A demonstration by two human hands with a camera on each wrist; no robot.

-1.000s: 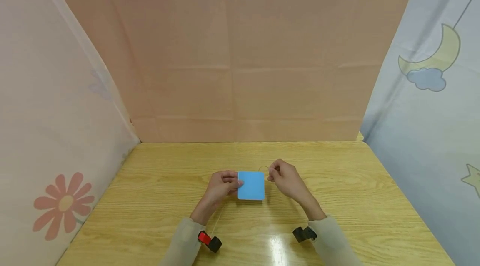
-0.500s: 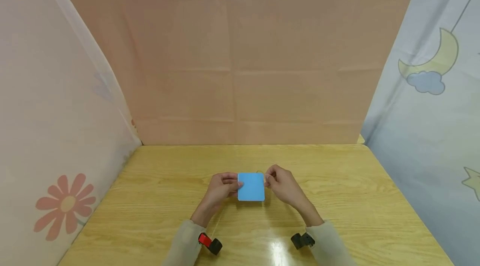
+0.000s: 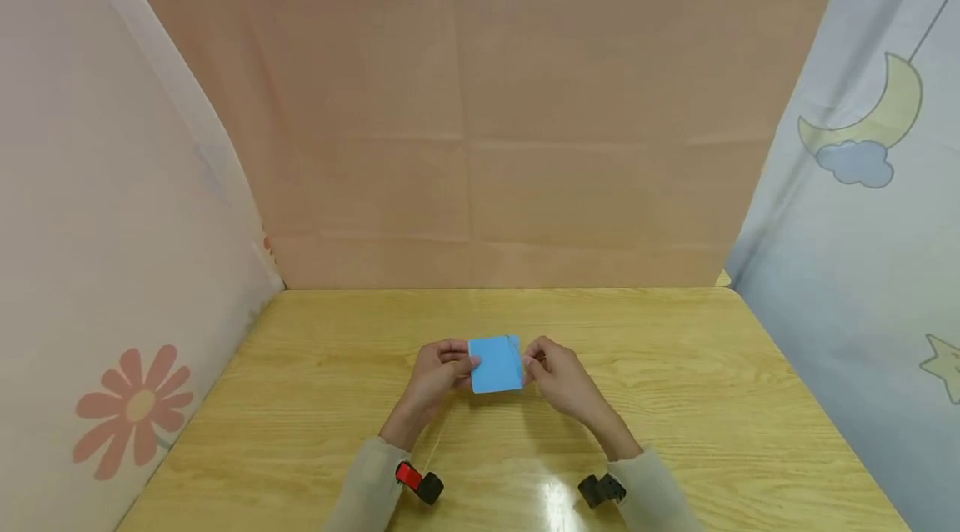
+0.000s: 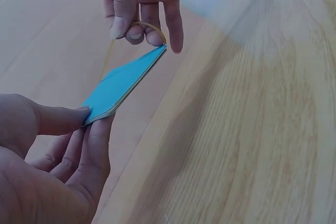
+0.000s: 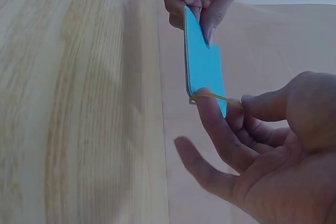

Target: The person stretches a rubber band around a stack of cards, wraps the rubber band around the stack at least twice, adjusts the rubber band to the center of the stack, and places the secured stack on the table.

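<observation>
A square blue stack of thin cards [image 3: 493, 367] with rounded corners is held above the table, its layered edge showing in both wrist views. My left hand [image 3: 431, 373] pinches its left side, thumb on the blue face and fingers underneath. At the opposite side, my right hand [image 3: 562, 382] pinches a thin yellow rubber band [image 5: 218, 97] between thumb and finger. The band is hooked at one corner of the stack and stretched across that end; in the left wrist view the band [image 4: 152, 26] arches up to the right fingers. Part of its loop is hidden.
Beneath the hands lies a wood-grain table [image 3: 345, 432]. A tan cloth [image 3: 465, 140] hangs along its back edge, with printed curtains at left and right. Each wrist wears a small dark camera, the left camera [image 3: 429, 488] on a red-marked strap.
My right hand has moved left and slightly down against the stack's right side, bringing the band over its upper right corner. The stack has shifted slightly left and up and tilted a little.
</observation>
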